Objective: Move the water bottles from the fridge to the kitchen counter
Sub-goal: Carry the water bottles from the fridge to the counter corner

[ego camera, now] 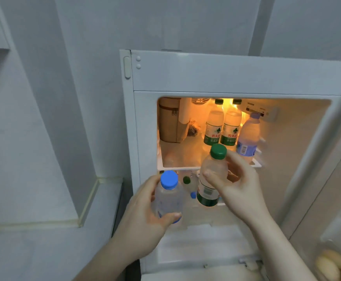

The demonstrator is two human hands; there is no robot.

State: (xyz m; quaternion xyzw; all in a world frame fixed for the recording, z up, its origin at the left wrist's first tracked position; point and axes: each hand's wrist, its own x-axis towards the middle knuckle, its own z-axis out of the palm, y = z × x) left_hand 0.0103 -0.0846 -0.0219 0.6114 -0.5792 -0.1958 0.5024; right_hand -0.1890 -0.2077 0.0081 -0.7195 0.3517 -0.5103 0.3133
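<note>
The fridge (pixel 236 78) stands open. On its lit shelf (pixel 177 159) the front left is bare; a brown container (pixel 168 120) fills the back left, three bottles (two green-capped (pixel 214 126), one blue-labelled (pixel 247 136)) crowd the right. Left of the fridge, the counter (pixel 43 250) lies bare.

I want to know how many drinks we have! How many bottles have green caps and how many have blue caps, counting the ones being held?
Green caps: 3, two on the shelf and one in the right hand.
Blue caps: 2, one on the shelf and one in the left hand.
Total: 5 clearly seen bottles.
</note>
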